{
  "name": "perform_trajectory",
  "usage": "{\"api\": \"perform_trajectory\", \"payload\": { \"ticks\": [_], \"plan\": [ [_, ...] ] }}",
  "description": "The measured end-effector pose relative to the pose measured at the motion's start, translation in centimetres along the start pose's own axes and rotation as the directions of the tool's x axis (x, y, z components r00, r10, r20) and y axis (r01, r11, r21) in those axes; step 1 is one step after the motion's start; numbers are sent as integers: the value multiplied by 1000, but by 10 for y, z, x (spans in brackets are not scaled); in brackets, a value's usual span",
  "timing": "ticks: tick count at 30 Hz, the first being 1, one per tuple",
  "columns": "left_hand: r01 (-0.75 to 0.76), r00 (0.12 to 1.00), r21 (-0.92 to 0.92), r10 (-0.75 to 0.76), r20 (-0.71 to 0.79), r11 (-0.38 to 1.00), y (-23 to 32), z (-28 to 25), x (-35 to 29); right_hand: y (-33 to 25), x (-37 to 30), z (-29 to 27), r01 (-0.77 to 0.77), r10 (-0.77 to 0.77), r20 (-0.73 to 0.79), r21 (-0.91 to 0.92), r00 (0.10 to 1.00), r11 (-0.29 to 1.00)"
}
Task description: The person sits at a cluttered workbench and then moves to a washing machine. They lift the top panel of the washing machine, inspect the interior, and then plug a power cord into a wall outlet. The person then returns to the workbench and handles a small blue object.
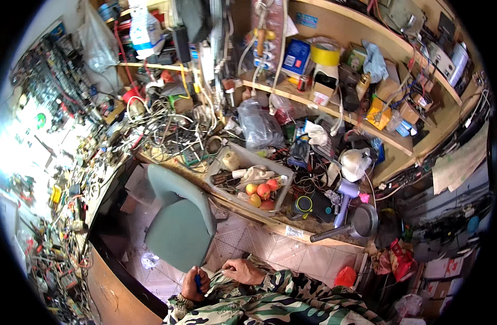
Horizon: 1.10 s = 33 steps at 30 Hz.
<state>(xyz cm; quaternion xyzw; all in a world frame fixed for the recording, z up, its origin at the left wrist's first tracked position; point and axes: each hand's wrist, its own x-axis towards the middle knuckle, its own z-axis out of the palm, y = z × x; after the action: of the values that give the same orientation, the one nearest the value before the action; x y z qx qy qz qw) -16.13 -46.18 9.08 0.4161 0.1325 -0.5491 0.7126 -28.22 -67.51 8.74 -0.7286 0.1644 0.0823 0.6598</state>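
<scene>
Low in the picture, my left hand (193,283) is closed around a small tool with a blue handle (197,281). My right hand (243,270) is just to its right, fingers curled over a small pale piece; what it grips is too small to make out. Both wrists wear camouflage sleeves (270,303). A grey-green plastic chair (181,222) stands right behind the hands on the tiled floor (292,252).
A workbench heaped with tangled wires (172,130) runs behind the chair. On it sit a grey tray (218,162) holding fruit (262,192) and a dark pan (362,222) at the edge. Wooden shelves (362,122) carry boxes and yellow tape (325,53). A cluttered counter (53,206) lies left.
</scene>
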Motion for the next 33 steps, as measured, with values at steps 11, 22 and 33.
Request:
{"api": "perform_trajectory", "payload": {
  "ticks": [11,22,33],
  "plan": [
    [139,985,253,-159,63,957,67,66,94,-6,12,-73,-47,23,-559,-30,829,998],
    [181,960,347,-242,139,920,155,72,170,-26,79,-93,-331,-53,-824,-285,564,899],
    [257,910,467,-374,177,846,161,117,226,-33,84,-113,-441,8,-800,-322,599,838]
  ]
}}
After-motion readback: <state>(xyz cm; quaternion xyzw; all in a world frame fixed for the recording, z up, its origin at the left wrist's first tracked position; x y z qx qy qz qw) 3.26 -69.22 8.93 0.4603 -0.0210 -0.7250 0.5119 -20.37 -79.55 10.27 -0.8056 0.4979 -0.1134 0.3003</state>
